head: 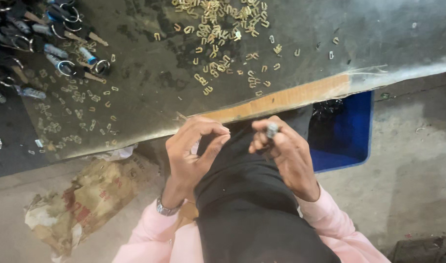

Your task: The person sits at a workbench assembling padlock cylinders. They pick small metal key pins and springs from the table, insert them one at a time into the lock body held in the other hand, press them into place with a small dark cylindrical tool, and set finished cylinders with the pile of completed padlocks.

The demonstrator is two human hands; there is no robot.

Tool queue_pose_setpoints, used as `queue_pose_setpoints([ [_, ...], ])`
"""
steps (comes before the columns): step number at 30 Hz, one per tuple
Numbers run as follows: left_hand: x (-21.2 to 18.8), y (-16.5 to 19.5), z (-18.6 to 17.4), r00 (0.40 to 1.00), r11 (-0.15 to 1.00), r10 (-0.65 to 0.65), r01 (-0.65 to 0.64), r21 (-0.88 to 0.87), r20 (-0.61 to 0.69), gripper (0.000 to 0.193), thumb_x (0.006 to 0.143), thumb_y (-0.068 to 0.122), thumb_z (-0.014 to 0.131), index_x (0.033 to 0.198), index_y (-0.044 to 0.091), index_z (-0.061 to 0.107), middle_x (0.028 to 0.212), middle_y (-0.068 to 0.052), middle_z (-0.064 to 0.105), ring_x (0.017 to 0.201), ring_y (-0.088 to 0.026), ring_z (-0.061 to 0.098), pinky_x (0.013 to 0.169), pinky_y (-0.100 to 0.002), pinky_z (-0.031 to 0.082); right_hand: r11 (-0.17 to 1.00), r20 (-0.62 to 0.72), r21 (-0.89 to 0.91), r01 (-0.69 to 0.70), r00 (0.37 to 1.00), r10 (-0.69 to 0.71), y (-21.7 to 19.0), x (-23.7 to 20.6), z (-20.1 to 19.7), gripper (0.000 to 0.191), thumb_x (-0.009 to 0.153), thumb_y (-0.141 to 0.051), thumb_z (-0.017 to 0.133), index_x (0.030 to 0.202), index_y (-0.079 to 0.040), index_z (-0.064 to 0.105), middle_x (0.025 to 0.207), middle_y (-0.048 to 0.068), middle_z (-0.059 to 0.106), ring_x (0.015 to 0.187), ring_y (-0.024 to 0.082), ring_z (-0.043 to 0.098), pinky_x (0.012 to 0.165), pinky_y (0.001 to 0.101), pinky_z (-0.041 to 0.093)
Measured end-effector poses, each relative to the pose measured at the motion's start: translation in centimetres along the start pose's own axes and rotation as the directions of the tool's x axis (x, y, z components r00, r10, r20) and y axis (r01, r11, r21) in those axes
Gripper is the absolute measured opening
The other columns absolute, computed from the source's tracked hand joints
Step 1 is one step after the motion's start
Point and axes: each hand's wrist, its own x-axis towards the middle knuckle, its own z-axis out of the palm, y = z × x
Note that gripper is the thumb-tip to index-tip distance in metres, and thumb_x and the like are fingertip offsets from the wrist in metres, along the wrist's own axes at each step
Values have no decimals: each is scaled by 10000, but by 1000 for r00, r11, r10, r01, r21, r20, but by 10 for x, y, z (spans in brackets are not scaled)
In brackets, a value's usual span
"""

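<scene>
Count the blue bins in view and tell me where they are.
1. The blue bin sits on the floor under the work surface's edge, just beyond the right hand; the surface hides its far part.

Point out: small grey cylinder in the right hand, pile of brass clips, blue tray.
small grey cylinder [272,129], head view, on its top end above the right hand's fingertips.
pile of brass clips [214,22], head view, on the dense middle of the heap.
blue tray [347,141], head view, on its bare inner floor.
</scene>
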Motion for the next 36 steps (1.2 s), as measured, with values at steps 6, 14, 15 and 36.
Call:
queue_pose_setpoints([
  [6, 5, 19, 10, 1000, 999, 12, -11, -46, 21, 180, 864, -45, 786, 1012, 31, 717, 992, -67, 740, 936, -182, 749, 844, -285, 580, 997, 17, 33, 76, 997, -77, -3, 11, 11, 292, 1013, -172, 718, 1205, -20, 560, 1030, 101, 606, 866, 168, 622, 831, 361, 559],
  [14, 14, 21, 28, 980, 975, 200, -201, 90, 15, 244, 855, -37, 808, 1049, 62, 698, 1034, -53, 728, 955, -200, 727, 831, -309, 575, 986, -35, 151, 76, 997, -72, 8, 7, 2, 244, 982, -99, 746, 1119, -55, 549, 1067, 75, 577, 895, 180, 653, 757, 315, 531],
  [15, 14, 20, 29, 976, 970, 217, -218, 111, 20, 248, 856, -34, 812, 1052, 67, 699, 1040, -47, 728, 958, -201, 728, 832, -314, 568, 984, -32, 158, 84, 996, -80, 10, 7, 2, 242, 979, -91, 746, 1119, -56, 552, 1066, 77, 580, 895, 178, 654, 754, 314, 535],
  [36, 13, 1, 43, 950, 610, -15, 255, -750, 311, 150, 995, 87, 752, 1106, 54, 657, 1051, 12, 675, 993, -138, 694, 885, -309, 586, 607, -209, -783, 133, 864, -459, -140, 64, -44, 214, 917, -41, 735, 1117, -35, 659, 951, 45, 698, 731, 136, 673, 689, 284, 550],
])
